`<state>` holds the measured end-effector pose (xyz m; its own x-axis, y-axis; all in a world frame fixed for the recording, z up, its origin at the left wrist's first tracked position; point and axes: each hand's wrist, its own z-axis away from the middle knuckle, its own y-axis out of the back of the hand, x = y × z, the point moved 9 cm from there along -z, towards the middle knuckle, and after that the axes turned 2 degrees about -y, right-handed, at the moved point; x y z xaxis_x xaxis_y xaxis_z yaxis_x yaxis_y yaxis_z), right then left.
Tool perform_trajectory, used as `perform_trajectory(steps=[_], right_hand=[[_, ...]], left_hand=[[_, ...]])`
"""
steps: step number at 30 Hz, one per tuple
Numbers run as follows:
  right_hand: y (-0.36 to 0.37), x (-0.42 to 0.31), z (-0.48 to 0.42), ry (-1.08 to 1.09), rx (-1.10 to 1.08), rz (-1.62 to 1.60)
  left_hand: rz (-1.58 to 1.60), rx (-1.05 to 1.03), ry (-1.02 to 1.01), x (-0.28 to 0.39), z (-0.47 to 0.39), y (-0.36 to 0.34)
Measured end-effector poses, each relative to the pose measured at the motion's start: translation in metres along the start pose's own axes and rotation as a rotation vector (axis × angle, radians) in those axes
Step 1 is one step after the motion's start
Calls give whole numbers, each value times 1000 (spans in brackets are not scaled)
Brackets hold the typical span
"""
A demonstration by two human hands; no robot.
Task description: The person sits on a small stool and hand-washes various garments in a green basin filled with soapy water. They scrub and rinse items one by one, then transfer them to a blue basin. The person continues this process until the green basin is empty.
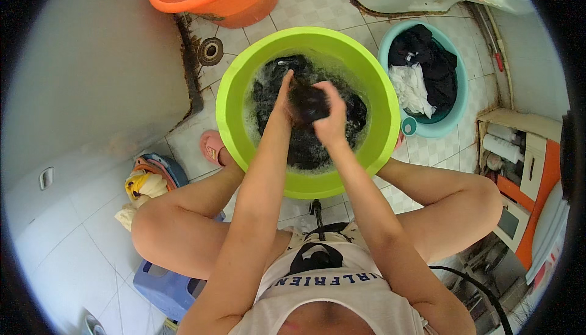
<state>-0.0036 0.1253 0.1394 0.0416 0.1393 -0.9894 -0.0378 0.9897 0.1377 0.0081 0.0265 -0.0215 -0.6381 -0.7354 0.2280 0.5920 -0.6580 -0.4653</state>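
A lime-green plastic basin (pixel 233 106) stands on the floor between my knees, holding foamy water and dark clothes (pixel 311 147). Above the water, a bunched piece of dark wet cloth (pixel 309 101), blurred by motion, is between my two hands. My left hand (pixel 287 99) presses along its left side with the fingers stretched forward. Curled around its right side is my right hand (pixel 334 113). The cloth hides the left palm and part of the right fingers.
A pale blue basin (pixel 462 92) with black and white clothes (pixel 412 88) stands close at the right. An orange tub (pixel 242 3) is at the far left, near a floor drain (pixel 210 51). Beside my left knee are stacked basins (pixel 176 170) with yellow cloth. A low cabinet (pixel 533 165) stands at right.
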Motion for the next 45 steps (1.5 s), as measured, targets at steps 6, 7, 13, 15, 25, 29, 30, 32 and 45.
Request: perform_trajectory(steps=[6, 7, 13, 15, 25, 29, 30, 32, 45], right_hand=[[-10, 11, -8, 219, -58, 363], [3, 33, -19, 155, -29, 458], [47, 54, -23, 117, 204, 910], [24, 71, -2, 188, 29, 1037], [-10, 159, -38, -319, -356, 1270], [19, 115, -45, -349, 100, 474], [7, 85, -35, -401, 32, 286], [20, 52, -28, -120, 43, 84], [56, 46, -36, 128, 206, 785]], left_hand=[[209, -410, -329, 13, 29, -21], [138, -132, -315, 9, 24, -1], [-1090, 458, -628, 48, 46, 10], [-1383, 481, -972, 35, 46, -5], [-1448, 193, -243, -3, -48, 46], [-408, 122, -186, 7, -44, 35], [-210, 77, -187, 11, -48, 47], [-96, 8, -41, 6, -7, -12], [-798, 373, -610, 52, 40, 18]])
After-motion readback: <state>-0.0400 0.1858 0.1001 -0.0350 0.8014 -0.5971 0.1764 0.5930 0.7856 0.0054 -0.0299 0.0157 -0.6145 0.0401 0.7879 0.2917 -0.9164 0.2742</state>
